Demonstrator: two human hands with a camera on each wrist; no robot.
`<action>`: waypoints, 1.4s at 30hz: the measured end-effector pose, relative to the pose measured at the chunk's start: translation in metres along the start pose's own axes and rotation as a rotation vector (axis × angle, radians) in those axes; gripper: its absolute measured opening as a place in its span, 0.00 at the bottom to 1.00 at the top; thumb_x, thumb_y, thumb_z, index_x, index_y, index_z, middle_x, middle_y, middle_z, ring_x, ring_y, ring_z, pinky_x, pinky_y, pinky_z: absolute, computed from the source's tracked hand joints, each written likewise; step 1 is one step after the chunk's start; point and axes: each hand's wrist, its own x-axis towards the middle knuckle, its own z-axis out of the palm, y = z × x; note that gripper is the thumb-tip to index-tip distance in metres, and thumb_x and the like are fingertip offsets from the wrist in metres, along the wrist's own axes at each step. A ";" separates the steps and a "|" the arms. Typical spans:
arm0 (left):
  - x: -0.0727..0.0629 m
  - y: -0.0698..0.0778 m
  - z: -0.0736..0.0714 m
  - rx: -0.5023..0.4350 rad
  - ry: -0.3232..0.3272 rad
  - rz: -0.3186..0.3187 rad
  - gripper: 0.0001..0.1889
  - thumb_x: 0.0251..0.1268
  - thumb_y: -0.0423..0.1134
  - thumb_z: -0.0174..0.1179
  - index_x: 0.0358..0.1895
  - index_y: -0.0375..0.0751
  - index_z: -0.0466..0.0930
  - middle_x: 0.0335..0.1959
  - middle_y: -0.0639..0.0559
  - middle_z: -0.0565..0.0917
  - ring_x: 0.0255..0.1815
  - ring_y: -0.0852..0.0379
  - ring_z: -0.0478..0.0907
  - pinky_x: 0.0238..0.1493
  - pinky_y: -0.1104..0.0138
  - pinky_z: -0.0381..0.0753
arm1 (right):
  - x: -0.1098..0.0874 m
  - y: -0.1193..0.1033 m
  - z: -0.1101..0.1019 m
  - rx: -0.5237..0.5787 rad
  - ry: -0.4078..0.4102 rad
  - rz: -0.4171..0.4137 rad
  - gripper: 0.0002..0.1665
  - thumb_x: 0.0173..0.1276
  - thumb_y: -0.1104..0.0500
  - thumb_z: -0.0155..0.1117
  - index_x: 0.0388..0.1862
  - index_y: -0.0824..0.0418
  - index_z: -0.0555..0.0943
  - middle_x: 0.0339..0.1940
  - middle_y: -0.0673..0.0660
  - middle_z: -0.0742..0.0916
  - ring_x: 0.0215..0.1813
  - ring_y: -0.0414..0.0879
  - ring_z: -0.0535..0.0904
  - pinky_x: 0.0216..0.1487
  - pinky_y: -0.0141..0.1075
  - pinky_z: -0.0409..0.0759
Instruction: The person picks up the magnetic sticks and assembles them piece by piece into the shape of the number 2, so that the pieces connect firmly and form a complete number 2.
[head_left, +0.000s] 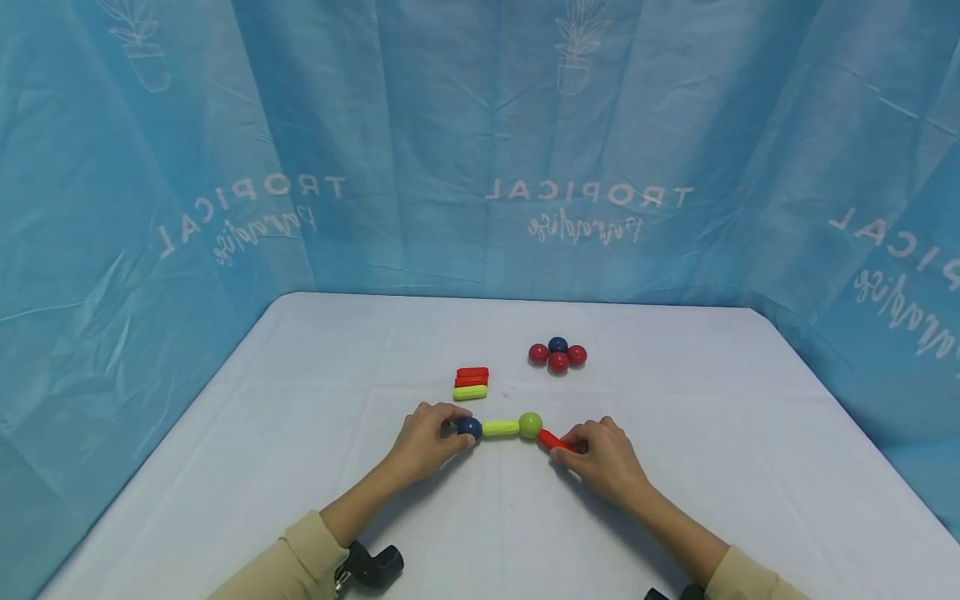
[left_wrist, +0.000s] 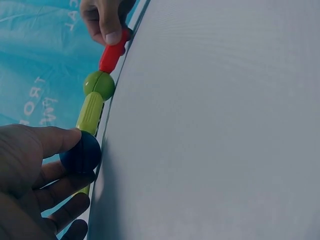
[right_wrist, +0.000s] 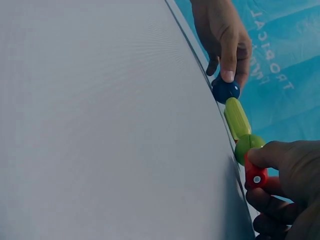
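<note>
A chain of toy pieces lies between my hands: a dark blue ball (head_left: 470, 428), a yellow-green stick (head_left: 500, 428), a green ball (head_left: 530, 425) and a red stick (head_left: 553, 440). My left hand (head_left: 429, 437) pinches the blue ball between thumb and fingers. With thumb and fingers my right hand (head_left: 604, 458) grips the red stick, whose near end touches the green ball. The red stick (right_wrist: 256, 172) shows a pale round tip in the right wrist view. It angles toward me, while the yellow-green stick runs nearly straight across.
Behind the chain lie two red sticks (head_left: 472, 372) and another yellow-green stick (head_left: 470, 392), side by side. Farther right sit three red balls (head_left: 558, 362) and a blue ball (head_left: 557, 344), bunched together. A white table (head_left: 337, 350) holds everything, with blue printed curtains (head_left: 450, 242) around it.
</note>
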 end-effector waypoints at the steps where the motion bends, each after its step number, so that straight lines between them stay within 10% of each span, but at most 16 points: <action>1: 0.000 0.000 0.000 -0.004 -0.001 0.001 0.17 0.54 0.41 0.67 0.48 0.46 0.83 0.38 0.52 0.79 0.40 0.55 0.67 0.36 0.66 0.65 | 0.000 -0.001 0.000 0.001 0.002 0.004 0.10 0.51 0.53 0.74 0.32 0.54 0.86 0.25 0.46 0.83 0.34 0.42 0.68 0.34 0.33 0.66; 32: 0.006 0.004 0.003 -0.009 0.006 0.056 0.16 0.54 0.40 0.67 0.48 0.46 0.83 0.37 0.53 0.81 0.39 0.55 0.67 0.38 0.66 0.61 | -0.003 -0.017 0.005 0.010 -0.049 0.015 0.12 0.55 0.45 0.69 0.25 0.51 0.85 0.20 0.44 0.80 0.32 0.42 0.67 0.40 0.37 0.60; 42: 0.006 0.003 0.003 -0.017 -0.004 0.066 0.16 0.54 0.40 0.67 0.48 0.46 0.83 0.37 0.52 0.81 0.38 0.55 0.67 0.38 0.66 0.61 | 0.032 0.005 -0.011 0.030 0.040 0.010 0.19 0.60 0.43 0.65 0.40 0.55 0.85 0.30 0.50 0.82 0.38 0.44 0.70 0.40 0.38 0.63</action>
